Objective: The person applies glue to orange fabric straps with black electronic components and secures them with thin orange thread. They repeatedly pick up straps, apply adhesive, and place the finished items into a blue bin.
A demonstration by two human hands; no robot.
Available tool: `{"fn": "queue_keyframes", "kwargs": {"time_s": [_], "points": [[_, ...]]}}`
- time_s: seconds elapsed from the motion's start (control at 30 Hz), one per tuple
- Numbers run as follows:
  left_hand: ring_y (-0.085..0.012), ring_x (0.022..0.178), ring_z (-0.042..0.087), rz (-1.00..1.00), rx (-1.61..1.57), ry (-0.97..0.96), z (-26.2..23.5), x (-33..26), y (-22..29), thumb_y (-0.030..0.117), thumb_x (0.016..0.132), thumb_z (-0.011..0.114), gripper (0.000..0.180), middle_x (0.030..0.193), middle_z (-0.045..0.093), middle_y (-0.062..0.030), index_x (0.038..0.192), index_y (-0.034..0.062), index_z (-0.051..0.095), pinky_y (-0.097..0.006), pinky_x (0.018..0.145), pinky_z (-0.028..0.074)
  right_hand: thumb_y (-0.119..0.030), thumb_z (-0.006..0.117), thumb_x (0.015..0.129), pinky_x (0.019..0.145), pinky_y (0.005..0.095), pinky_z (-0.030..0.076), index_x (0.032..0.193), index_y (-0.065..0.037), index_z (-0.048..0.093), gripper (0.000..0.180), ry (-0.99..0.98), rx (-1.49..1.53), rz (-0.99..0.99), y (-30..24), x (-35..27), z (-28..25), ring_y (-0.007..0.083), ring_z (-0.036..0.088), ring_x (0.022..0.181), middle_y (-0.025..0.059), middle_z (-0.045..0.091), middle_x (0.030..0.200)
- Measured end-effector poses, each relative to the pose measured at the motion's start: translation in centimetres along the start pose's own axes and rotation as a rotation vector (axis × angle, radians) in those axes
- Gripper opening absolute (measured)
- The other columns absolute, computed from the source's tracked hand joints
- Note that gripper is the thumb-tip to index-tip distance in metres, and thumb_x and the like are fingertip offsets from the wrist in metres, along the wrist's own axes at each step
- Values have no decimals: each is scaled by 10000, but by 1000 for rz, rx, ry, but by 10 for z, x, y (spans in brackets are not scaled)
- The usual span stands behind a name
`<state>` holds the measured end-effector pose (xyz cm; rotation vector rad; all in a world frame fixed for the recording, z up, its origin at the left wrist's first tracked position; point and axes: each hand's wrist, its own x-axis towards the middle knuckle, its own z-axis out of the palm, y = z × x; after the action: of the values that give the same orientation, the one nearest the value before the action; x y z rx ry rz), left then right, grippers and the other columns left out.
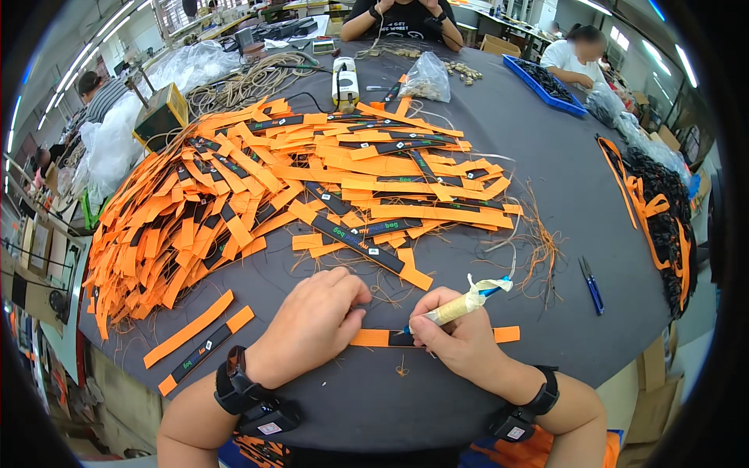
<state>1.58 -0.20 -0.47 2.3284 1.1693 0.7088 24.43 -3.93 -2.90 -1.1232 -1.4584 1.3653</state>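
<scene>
Both hands work one flat orange strap (374, 338): left fingers (343, 300) pressing, right fingers (425, 324) pinching a tape-wrapped tool (460, 306).

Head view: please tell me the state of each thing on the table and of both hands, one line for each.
Left hand: curled, fingers pressing down the orange strap.
Right hand: closed around a tape-wrapped tool.
Tape-wrapped tool: held tilted, tip on the strap.
Orange strap: flat on the table under both hands.
Pile of orange straps: loose, overlapping.
Blue snips: lying unused.
Blue tray: filled with dark parts.
</scene>
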Motion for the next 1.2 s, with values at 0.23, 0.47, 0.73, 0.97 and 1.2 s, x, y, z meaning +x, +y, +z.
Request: {"fn": "queue_keyframes", "kwargs": {"time_s": [0.23, 0.47, 0.73, 0.97, 1.2], "points": [[-266, 915, 576, 116, 2, -159, 3, 1, 3, 99, 822, 706, 140, 937, 564, -74, 941, 67, 641, -365, 813, 429, -158, 667, 966, 493, 199, 338, 951, -37, 612, 133, -3, -28, -20, -1, 1, 1, 4, 457, 573, -55, 559, 690], [-233, 867, 573, 88, 14, -253, 3, 5, 2, 133, 829, 706, 84, 865, 566, -45, 857, 92, 638, -347, 778, 380, -157, 675, 959, 482, 206, 336, 949, -33, 613, 139, 23, -75, -27, -6, 3, 3, 7, 456, 556, -49, 565, 679], [-208, 778, 565, 99, -62, -228, 6, 5, -1, 126, 804, 724, 98, 812, 572, -32, 805, 80, 637, -328, 757, 342, -157, 681, 955, 485, 205, 331, 945, -35, 619, 137, 1, -74, -25, -4, 3, 2, 7, 441, 552, -56, 546, 663], [-196, 731, 552, 95, -95, -217, 6, 5, -2, 131, 817, 726, 106, 812, 571, -30, 811, 77, 634, -327, 759, 329, -163, 685, 955, 490, 205, 331, 948, -37, 621, 142, -9, -90, -42, -5, 3, 3, 9, 439, 563, -55, 544, 670], [-186, 682, 544, 82, -107, -216, 6, 5, -1, 130, 823, 722, 107, 814, 562, -26, 812, 79, 629, -325, 757, 325, -169, 685, 956, 497, 204, 335, 960, -41, 623, 142, -17, -114, -46, -5, 4, 3, 13, 446, 575, -55, 539, 679]]}}
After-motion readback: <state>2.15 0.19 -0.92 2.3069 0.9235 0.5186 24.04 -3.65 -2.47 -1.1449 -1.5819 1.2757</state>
